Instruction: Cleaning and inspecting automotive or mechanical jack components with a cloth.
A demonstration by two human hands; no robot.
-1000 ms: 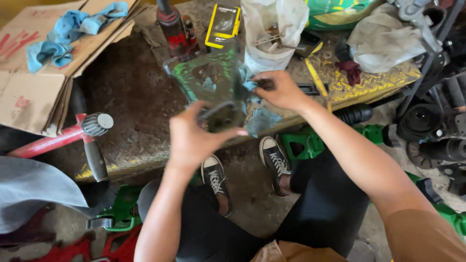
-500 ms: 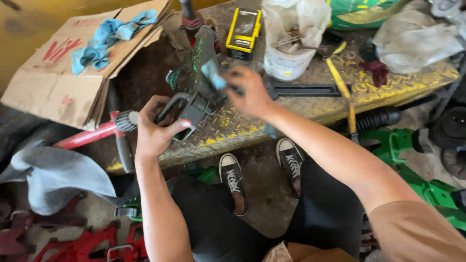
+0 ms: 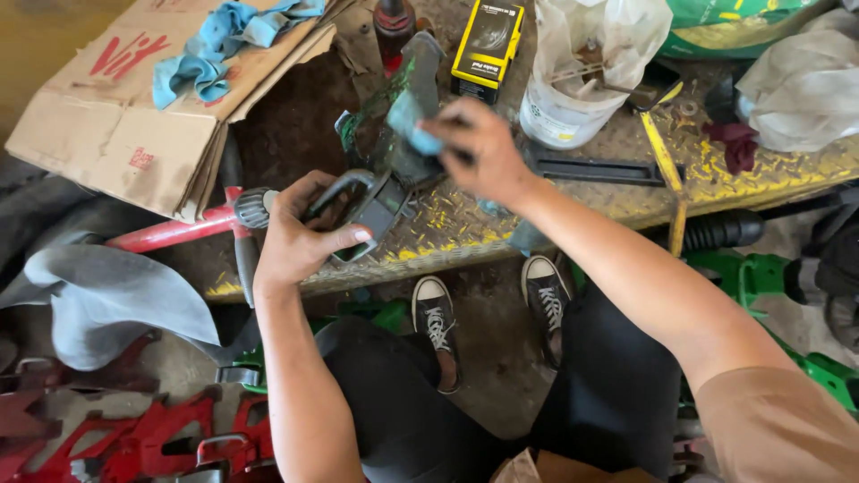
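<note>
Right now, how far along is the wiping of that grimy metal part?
Done: can't tell; the dark, green-stained metal part looks dirty. In hand: left hand grips its handle end, right hand presses a small blue rag on it. Left: most of the surface.

Single head view looks steeply down, close over the workbench (image 3: pixel 734 179).

A grimy checker-plate bench (image 3: pixel 573 201) with worn yellow paint carries everything; a white bucket (image 3: pixel 559 112) stands on it; left of the bucket lies a yellow box (image 3: pixel 488 40); far left, flattened cardboard (image 3: pixel 116 125); right of the bucket, a pale rag (image 3: pixel 796 80).
</note>
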